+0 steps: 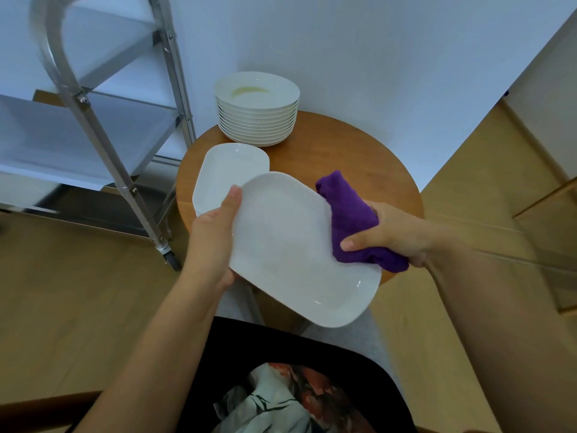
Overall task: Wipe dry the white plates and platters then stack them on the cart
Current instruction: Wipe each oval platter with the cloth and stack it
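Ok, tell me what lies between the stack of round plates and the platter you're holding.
In the head view, bare wooden table and the platters lying on it separate the plate stack from the held platter.

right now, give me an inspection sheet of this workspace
surface: round wooden table, partly bare
job's things: white platter held tilted above the table; more platters lying on the table; stack of plates, top one with a yellowish smear; metal cart at left, shelves blurred
clutter: nothing seen
grip: left hand holds the platter's edge; right hand presses a purple cloth on its rim
cables: nothing seen
surroundings: white wall, wood floor
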Available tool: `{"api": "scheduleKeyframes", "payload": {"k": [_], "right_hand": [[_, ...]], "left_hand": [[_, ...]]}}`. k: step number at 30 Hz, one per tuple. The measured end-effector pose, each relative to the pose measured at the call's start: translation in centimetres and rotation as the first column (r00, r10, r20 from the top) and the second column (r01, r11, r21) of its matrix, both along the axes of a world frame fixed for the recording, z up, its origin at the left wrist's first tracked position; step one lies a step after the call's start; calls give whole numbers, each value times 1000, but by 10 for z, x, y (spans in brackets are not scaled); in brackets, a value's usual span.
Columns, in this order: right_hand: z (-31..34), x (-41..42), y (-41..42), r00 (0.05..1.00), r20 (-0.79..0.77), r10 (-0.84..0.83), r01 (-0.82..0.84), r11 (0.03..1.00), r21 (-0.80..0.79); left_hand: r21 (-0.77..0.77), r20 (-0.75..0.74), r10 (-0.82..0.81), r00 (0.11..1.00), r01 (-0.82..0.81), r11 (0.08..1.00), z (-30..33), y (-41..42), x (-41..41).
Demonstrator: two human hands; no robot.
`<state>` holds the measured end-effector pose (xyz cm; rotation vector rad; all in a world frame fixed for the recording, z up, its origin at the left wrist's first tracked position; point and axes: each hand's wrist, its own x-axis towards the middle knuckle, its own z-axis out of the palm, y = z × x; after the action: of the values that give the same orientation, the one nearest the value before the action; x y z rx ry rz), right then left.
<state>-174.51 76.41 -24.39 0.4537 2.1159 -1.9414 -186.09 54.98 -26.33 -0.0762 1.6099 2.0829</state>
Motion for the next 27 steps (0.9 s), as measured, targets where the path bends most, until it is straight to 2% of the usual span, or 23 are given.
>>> {"api": "scheduleKeyframes", "payload": {"k": [3, 5, 7, 9, 12, 14, 17, 19, 21, 24, 27], "right_hand": [[-8, 6, -5, 952, -121, -281, 269, 957, -108], [-13, 7, -14, 844, -178, -506, 471, 858, -204], [-20, 6, -30, 695, -181, -696, 634, 712, -302], [-27, 3, -51, 513, -129, -849, 744, 514, -427], [-35, -7, -78, 232, -22, -973, 799, 203, -566], [-35, -18, -95, 168, -4, -986, 788, 136, -601], [-36, -26, -111, 264, -17, -964, 843, 239, -482], [-34, -25, -99, 322, 69, -944, 858, 261, -442], [-31, -16, -80, 390, 132, -911, 864, 312, -396], [-31, 1, -57, 554, 65, -830, 779, 489, -393], [-28, 9, -48, 736, 5, -677, 639, 693, -333]], "left_hand": [[38, 41, 66, 997, -68, 997, 3, 5, 0], [58, 47, 139, 989, -141, 988, 3, 9, 2], [81, 69, 215, 974, -220, 972, 3, 16, 5], [120, 107, 286, 952, -298, 947, 5, 24, 7], [162, 163, 351, 922, -376, 912, 1, 42, 21], [178, 210, 344, 915, -382, 907, -3, 57, 40], [207, 217, 283, 934, -328, 922, -14, 66, 63], [207, 156, 178, 972, -208, 956, -20, 58, 62], [138, 108, 51, 993, -66, 988, -26, 40, 48], [45, 133, -146, 980, 142, 989, -27, 17, 8], [-50, 209, -393, 896, 411, 910, -17, 14, -16]]}}
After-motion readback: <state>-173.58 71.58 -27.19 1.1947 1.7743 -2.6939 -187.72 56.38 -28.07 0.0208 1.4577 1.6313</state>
